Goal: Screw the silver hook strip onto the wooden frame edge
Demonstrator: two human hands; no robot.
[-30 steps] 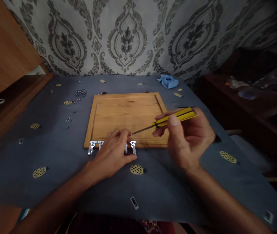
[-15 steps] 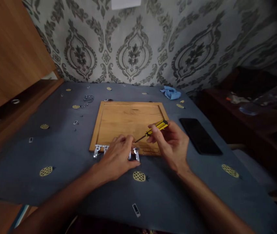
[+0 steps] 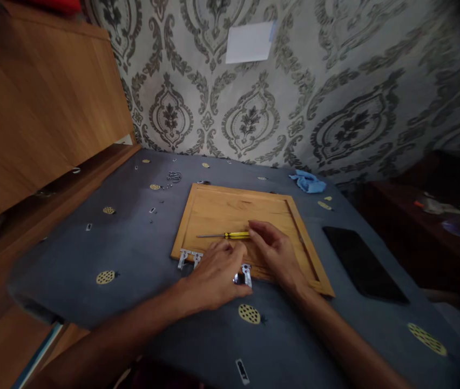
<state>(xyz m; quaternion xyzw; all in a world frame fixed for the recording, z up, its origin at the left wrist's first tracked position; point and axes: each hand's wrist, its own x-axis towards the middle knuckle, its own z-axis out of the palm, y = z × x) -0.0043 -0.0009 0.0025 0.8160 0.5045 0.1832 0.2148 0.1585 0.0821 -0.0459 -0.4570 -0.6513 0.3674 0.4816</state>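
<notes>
Press the metal hook rail [image 3: 183,258] firmly at near edge of the wooden panel [image 3: 230,208], left hand [image 3: 217,273] fingers curled over it. Take yellow screwdriver [image 3: 230,235], lying mid-panel, by handle; right hand [image 3: 274,251] fingers narrow there, grip unclear.

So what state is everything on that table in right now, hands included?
Framed wooden panel: lying flat on the blue-grey tablecloth.
Yellow-handled screwdriver: lying flat on the panel, handle end under the fingers of the right hand.
Silver metal hook rail: at the panel's near edge, middle covered by the left hand.
Black phone: lying flat, screen dark.
Light blue rag: crumpled near the wall.
</notes>
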